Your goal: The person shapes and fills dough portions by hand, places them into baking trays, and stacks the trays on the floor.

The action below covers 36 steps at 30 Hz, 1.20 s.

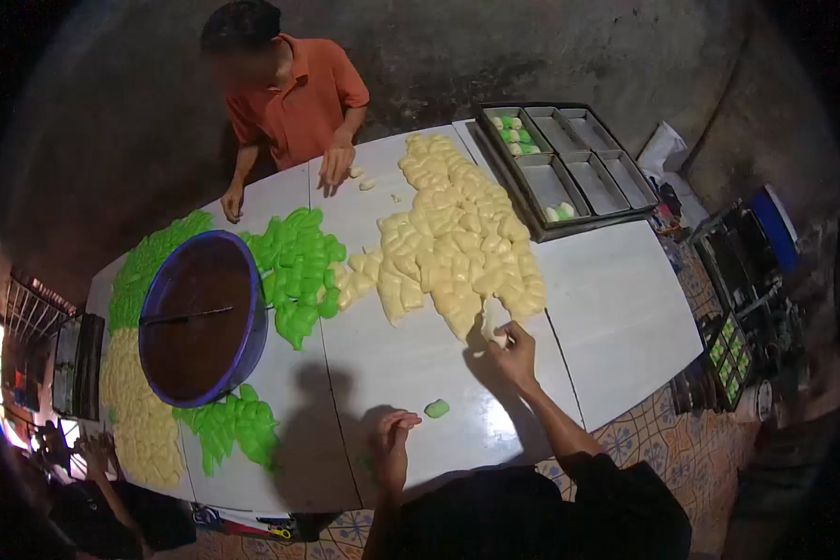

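Observation:
My right hand [513, 359] pinches a piece of cream dough [495, 320] at the front edge of the large spread of cream dough pieces [462, 243]. My left hand [394, 443] is held over the near side of the table, fingers extended and slightly bent, with nothing visible in it. Just right of its fingertips lies a small green dough piece [437, 408]. Several green dough pieces [294, 266] are heaped left of the cream ones, touching them at one end.
A purple basin [259, 327] of brown filling stands at left, a dark stick across it. The black-framed tray [529, 201] at back right has compartments, some with green-and-white dough. Across the white table [616, 308] stands a person in an orange shirt [313, 89]. Another person's arm [112, 495] shows lower left.

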Motion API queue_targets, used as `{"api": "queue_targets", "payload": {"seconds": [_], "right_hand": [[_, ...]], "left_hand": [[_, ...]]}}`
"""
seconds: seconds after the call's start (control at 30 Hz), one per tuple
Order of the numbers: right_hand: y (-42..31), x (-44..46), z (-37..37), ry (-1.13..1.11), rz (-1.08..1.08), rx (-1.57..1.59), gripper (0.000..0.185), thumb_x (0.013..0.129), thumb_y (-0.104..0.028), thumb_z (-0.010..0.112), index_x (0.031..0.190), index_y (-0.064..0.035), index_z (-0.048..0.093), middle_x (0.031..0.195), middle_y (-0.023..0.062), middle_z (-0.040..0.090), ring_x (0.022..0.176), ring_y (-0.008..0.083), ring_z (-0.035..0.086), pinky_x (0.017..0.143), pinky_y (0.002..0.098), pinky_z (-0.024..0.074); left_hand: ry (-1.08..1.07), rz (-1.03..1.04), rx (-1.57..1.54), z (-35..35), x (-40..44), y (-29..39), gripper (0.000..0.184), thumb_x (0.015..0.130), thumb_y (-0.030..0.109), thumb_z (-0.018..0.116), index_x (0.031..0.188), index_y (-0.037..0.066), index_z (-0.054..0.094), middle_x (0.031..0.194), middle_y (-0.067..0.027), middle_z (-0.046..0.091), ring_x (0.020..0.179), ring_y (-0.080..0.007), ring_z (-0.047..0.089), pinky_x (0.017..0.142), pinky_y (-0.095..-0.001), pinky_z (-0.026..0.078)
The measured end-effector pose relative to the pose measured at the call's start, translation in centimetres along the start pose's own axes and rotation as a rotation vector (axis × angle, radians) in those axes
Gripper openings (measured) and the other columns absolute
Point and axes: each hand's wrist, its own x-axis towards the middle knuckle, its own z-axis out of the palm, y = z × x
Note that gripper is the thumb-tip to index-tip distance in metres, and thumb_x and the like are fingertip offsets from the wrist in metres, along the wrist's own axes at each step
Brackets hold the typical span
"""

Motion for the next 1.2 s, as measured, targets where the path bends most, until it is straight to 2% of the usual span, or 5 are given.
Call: {"api": "queue_targets", "payload": {"seconds": [0.17, 0.6, 0.77, 0.97, 1.2], "right_hand": [[-5.1, -9.1, -2.8, -0.342, -0.099, 0.512, 0.036, 0.072, 0.000, 0.071, 0.106, -0.0004, 0.060, 0.135, 0.0114, 0.034, 0.102, 0.0176, 0.056, 0.082, 0.0279, 0.0475], [-10.1, -12.0, 6.7, -0.703, -0.419, 0.301, 0.053, 0.095, -0.050, 0.042, 0.114, -0.0037, 0.060, 0.127, 0.0141, 0.046, 0.115, 0.0263, 0.043, 0.092, 0.0360, 0.0407], [-9.4, -11.3, 9.6, -0.910, -0.167, 0.337, 0.088, 0.073, -0.065, 0.065, 0.135, -0.0078, 0.041, 0.140, 0.0135, 0.033, 0.126, 0.0271, 0.035, 0.104, 0.0395, 0.0304], [-8.8, -9.4, 11.6, -0.840, 0.157, 0.565, 0.116, 0.061, -0.082, 0.057, 0.149, -0.0277, 0.005, 0.144, 0.0064, 0.028, 0.119, 0.0203, 0.041, 0.087, 0.0427, 0.0421], [-2.3, -8.9, 15.1, -0.833, 0.034, 0.953, 0.082, 0.086, -0.048, 0.061, 0.148, -0.0276, 0.010, 0.138, 0.0083, 0.036, 0.115, 0.0235, 0.050, 0.079, 0.0366, 0.0499]], "left_hand": [[-0.201, -0.011, -0.229, 1.7, -1.9, 1.8, 0.039, 0.096, 0.009, 0.046, 0.133, -0.004, 0.043, 0.116, -0.0157, 0.058, 0.107, -0.0235, 0.057, 0.094, -0.0346, 0.045], [0.036, -0.098, -0.135, -0.2, -3.6, 5.2, 0.015, 0.082, -0.005, 0.062, 0.097, -0.006, 0.066, 0.090, -0.0080, 0.068, 0.079, -0.0142, 0.063, 0.074, -0.0280, 0.051], [-0.337, -0.419, -1.575, -3.2, -2.0, 2.4, 0.070, 0.087, 0.059, 0.051, 0.124, -0.001, 0.049, 0.117, -0.0129, 0.057, 0.109, -0.0233, 0.055, 0.090, -0.0379, 0.045], [-0.189, 0.231, -0.746, -13.0, 10.0, 7.2, 0.095, 0.084, 0.071, 0.041, 0.134, -0.010, 0.037, 0.132, -0.0199, 0.048, 0.121, -0.0308, 0.047, 0.104, -0.0447, 0.034], [0.261, -0.162, 0.876, -26.4, 26.8, 8.1, 0.082, 0.091, 0.066, 0.021, 0.116, -0.003, 0.060, 0.113, -0.0254, 0.061, 0.113, -0.0390, 0.054, 0.100, -0.0435, 0.037]]}}
